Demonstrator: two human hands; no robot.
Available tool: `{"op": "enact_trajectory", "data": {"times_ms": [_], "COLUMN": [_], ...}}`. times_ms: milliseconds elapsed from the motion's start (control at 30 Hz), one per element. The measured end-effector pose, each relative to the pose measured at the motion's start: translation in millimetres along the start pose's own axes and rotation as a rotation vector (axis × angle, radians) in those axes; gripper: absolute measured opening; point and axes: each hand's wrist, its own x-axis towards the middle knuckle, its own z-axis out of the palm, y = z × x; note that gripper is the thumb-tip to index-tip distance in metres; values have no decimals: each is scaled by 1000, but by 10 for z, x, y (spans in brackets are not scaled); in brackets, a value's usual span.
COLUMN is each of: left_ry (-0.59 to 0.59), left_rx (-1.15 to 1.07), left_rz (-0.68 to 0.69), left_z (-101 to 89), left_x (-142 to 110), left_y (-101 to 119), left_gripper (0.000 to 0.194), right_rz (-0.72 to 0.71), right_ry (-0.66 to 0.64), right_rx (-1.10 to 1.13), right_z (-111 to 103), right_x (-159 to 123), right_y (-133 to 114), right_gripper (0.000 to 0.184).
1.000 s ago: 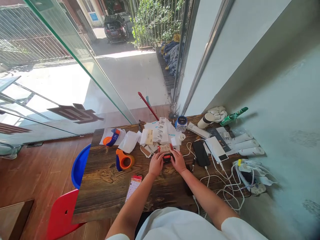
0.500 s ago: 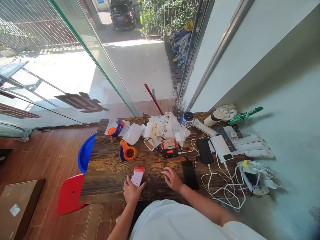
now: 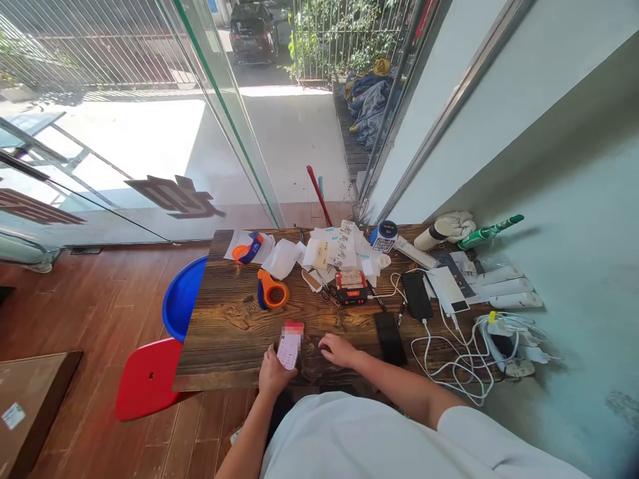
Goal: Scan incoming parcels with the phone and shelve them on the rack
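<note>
My left hand [image 3: 274, 374] is closed around the lower end of a smartphone [image 3: 288, 350] with a lit pale screen, thumb and fingers at its sides. Its top edge shows red. Just right of the phone, my right hand [image 3: 338, 350] rests on the wooden table [image 3: 224, 346], palm down, fingers loosely bent and apart, holding nothing. A dark phone [image 3: 390, 339] lies beside the right forearm. Beyond the hands are an orange and blue tape dispenser [image 3: 273, 291] and a red and black box-shaped device [image 3: 351, 287] with a white cable.
Papers and number slips [image 3: 345, 246] cover the table's back, near a round blue QR-code stand [image 3: 384, 237]. At right, a black phone [image 3: 417, 295], a white power bank [image 3: 448, 290] and tangled white cables [image 3: 466, 362]. A red stool [image 3: 150, 379] and blue stool [image 3: 184, 299] stand left.
The view has shifted, so the table appears further right. My right hand has drawn its fingers in slightly and lies flatter. The left hand still holds the smartphone.
</note>
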Motion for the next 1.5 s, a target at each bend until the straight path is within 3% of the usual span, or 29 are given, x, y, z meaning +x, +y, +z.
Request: {"op": "enact_trajectory", "data": {"times_ms": [133,200,300,400,467,567,767,867,967,1100,1200,1333,1500], "left_ry": [-232,-286,-314,-366,-418,-427,-149,73,313,480,574,751,1016], "left_rx": [-283,-397,-563,-795,-979,-1230,-1576,-1689,-1735,-1756,-1848,-2015,-2090], "left_rz": [107,162,210,179,149,126,151,180,106,22,92,191,67], "left_z": [-249,-413,-683,-975,-1194,-1559,-2263,-2558,-2793,-2997,-3149,-3405,-3539], "left_x": [40,26,-30,-148,-276,-527,-1054,-1328,-1639,-2156,-2645,-3419,-4410], "left_y": [-336,-545,-888,-1273,-1552,-1961,-2606,-2924,-3360,-4199,-4947,-5912,-6881], "left_gripper": [44,32,33,35,41,51,57,66,82,101,99,82,70], "right_rz": [163,230,324,351,323,231,55,21,23,56,44,-2,-9], "right_ry": [120,212,393,531,552,476,132,-67,-264,-480,-598,-734,-967], "right_rx": [239,390,600,780,882,996,1038,991,918,802,736,663,543], "right_z": [652,1099,1776,2310,2551,2782,3322,3758,4327,5368,6315,7587,8932], "right_x": [122,253,499,707,810,979,1462,1674,1838,1894,1764,1392,805], "right_y": [-394,-663,-1081,-1478,-1750,-2212,-3260,-3760,-4246,-4823,-5182,-5647,-6200], "right_gripper": [30,33,35,45,56,70,65,57,49,39,37,40,37]}}
